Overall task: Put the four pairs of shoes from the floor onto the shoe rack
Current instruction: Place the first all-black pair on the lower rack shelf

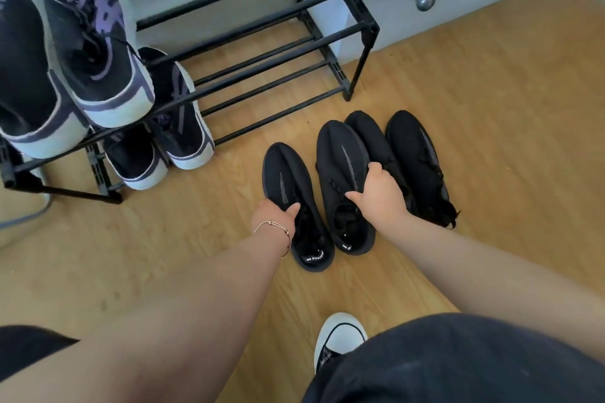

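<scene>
The shoe rack (248,52) has free bars on its right. The black pair (330,193) sits on the floor before you. Your left hand (275,216) and right hand (379,193) each clasp one shoe's collar; pinch firmly, lift level, heels toward you.

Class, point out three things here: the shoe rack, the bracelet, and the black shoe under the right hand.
shoe rack (368,30): head view, top right corner.
bracelet (273,224): head view, band on left wrist.
black shoe (337,147): head view, toe upper.
</scene>
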Available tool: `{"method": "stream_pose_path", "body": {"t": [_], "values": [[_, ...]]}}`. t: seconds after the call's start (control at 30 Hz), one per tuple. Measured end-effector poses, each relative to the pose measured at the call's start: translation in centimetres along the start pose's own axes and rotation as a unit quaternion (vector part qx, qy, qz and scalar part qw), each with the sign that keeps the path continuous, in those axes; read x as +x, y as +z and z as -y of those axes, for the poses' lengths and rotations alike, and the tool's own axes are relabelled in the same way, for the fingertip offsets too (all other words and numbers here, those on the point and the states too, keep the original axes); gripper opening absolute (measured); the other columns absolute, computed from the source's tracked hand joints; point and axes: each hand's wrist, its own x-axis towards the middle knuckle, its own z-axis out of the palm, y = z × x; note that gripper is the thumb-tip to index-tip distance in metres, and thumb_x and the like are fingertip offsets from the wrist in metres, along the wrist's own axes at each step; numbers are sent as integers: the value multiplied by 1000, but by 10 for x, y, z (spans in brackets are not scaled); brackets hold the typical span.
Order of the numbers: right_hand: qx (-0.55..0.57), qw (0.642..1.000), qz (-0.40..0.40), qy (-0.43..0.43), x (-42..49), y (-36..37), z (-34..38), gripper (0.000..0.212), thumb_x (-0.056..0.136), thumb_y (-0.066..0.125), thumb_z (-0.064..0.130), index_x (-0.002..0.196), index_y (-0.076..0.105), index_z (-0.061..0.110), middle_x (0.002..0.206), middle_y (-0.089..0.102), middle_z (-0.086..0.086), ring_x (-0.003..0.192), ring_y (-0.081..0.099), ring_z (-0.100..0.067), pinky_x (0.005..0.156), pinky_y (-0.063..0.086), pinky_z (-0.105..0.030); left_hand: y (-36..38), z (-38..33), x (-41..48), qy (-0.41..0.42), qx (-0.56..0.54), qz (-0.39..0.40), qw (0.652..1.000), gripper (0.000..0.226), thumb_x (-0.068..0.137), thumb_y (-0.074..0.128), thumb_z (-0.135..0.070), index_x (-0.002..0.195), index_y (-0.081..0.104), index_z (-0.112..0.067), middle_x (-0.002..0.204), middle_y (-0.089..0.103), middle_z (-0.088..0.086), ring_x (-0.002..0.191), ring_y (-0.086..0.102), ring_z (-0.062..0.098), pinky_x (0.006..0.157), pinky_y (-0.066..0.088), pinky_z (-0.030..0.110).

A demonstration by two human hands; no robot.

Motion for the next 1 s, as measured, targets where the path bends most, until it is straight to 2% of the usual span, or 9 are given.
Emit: {"method": "stream_pose_path", "body": {"t": [0.13, 0.27, 0.4, 0.5, 0.57, 0.63, 0.73, 0.9, 1.0], "values": [[29, 1000, -7, 1, 3, 0, -1, 55, 90, 72, 20, 134, 43, 2, 121, 61, -18, 109, 61, -33, 86, 50, -40, -2, 4, 2, -19, -91, -11, 996, 52, 90, 72, -31, 134, 54, -11, 124, 67, 6, 113, 64, 30, 89, 46, 32], [47, 999, -2, 3, 6, 0, 0, 51, 91, 70, 15, 133, 44, 3, 114, 63, -16, 104, 61, -32, 84, 53, -41, 2, 5, 0, -10, -138, -19, 990, 54, 89, 71, -18, 139, 50, -15, 104, 68, 5, 94, 64, 25, 80, 45, 28], [69, 998, 1, 10, 11, -2, -4, 53, 90, 70, 17, 135, 45, 6, 105, 67, -11, 100, 64, -30, 84, 55, -43, 2, 8, 3, -34, -198, -11, 980, 60, 88, 74, -21, 141, 47, -14, 115, 69, 6, 97, 64, 25, 84, 46, 29], [97, 995, 3, 10, 15, -5, -4, 59, 90, 71, 20, 142, 43, 11, 108, 66, -8, 101, 63, -27, 87, 56, -42, 2, 13, 7, -21, -227, -7, 974, 63, 85, 77, -24, 141, 49, -16, 117, 70, 5, 102, 69, 26, 97, 53, 38], [115, 993, 6, 8, 17, -8, -2, 59, 92, 70, 20, 144, 43, 12, 108, 63, -5, 95, 62, -22, 84, 54, -37, 0, 13, 10, -12, -246, -7, 969, 63, 85, 78, -24, 140, 51, -15, 122, 70, 5, 105, 70, 27, 99, 54, 42], [127, 992, 7, 2, 20, -12, 2, 59, 92, 69, 19, 145, 43, 12, 96, 60, 3, 86, 58, -16, 79, 49, -30, -5, 10, 13, 0, -259, -11, 966, 59, 85, 78, -23, 138, 54, -15, 122, 70, 6, 105, 70, 26, 99, 55, 43], [152, 988, -2, -10, 29, -20, 7, 58, 92, 69, 18, 144, 45, 11, 82, 52, 12, 87, 56, -15, 78, 46, -27, -18, 1, 20, 23, -283, -14, 959, 54, 85, 77, -23, 135, 58, -19, 118, 72, 4, 100, 72, 24, 95, 58, 42], [190, 981, -16, -32, 54, -33, 31, 59, 92, 70, 21, 145, 46, 14, 98, 58, 4, 94, 56, -15, 84, 47, -27, -49, -16, 40, 51, -296, -36, 953, 51, 87, 76, -21, 135, 58, -22, 106, 73, -2, 95, 73, 19, 93, 58, 38], [185, 981, -14, -62, 74, -37, 50, 55, 90, 72, 22, 141, 51, 15, 102, 63, 2, 98, 60, -18, 84, 47, -29, -62, -26, 64, 43, -313, -51, 947, 51, 83, 79, -21, 130, 60, -20, 107, 74, 1, 95, 73, 21, 94, 58, 40]]}}
